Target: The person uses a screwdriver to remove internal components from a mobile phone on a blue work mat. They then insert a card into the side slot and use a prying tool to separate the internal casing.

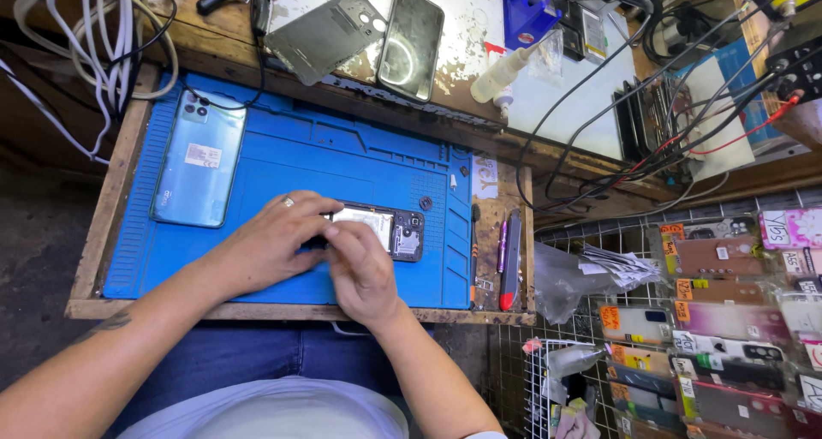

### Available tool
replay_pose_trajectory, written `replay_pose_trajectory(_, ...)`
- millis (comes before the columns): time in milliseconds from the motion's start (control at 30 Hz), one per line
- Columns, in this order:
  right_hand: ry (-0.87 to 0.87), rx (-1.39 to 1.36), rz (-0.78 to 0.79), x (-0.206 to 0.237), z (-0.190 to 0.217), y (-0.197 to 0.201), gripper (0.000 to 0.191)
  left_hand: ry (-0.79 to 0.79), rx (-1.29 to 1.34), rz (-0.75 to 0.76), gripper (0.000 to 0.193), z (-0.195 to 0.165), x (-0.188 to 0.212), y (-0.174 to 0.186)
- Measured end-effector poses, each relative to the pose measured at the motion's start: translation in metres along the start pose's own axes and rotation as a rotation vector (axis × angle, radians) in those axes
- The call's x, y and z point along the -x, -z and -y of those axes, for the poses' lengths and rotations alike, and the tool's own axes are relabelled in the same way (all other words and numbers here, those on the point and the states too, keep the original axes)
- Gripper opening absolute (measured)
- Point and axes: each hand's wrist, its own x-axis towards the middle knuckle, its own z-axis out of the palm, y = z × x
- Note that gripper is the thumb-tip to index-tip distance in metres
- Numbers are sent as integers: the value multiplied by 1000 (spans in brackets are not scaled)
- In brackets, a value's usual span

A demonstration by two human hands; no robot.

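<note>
An opened phone [387,230] with its insides showing lies on a blue work mat [342,161]. My left hand [267,246] rests on its left part, fingers curled over it. My right hand [360,270] presses on the phone's near edge, fingertips beside those of my left hand. Most of the phone is hidden under both hands. A light blue phone back cover [199,159] lies face down on the mat's left side, apart from my hands.
Screwdrivers and a red-tipped tool [510,259] lie at the mat's right edge. Behind the mat, a shelf holds a dark phone [411,43], a grey back cover [324,36], a small glue bottle [501,75]. Cables hang left and right. Packaged phone cases [728,319] fill a wire rack.
</note>
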Motion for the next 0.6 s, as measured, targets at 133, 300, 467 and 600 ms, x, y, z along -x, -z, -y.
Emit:
replay_pose_trajectory(133, -110, 6, -66, 5, -5, -1, 45, -3, -10, 6, 30, 3, 0, -3)
replay_pose_trajectory(300, -73, 102, -118, 6, -8, 1, 44, 11, -7, 29, 27, 2, 1, 1)
replay_pose_trajectory(467, -101, -37, -57, 5, -7, 3, 44, 15, -1, 42, 26, 0, 1, 6)
replay_pose_trajectory(600, -207, -171, 34, 4, -8, 6, 40, 2, -6, 29, 34, 0, 1, 5)
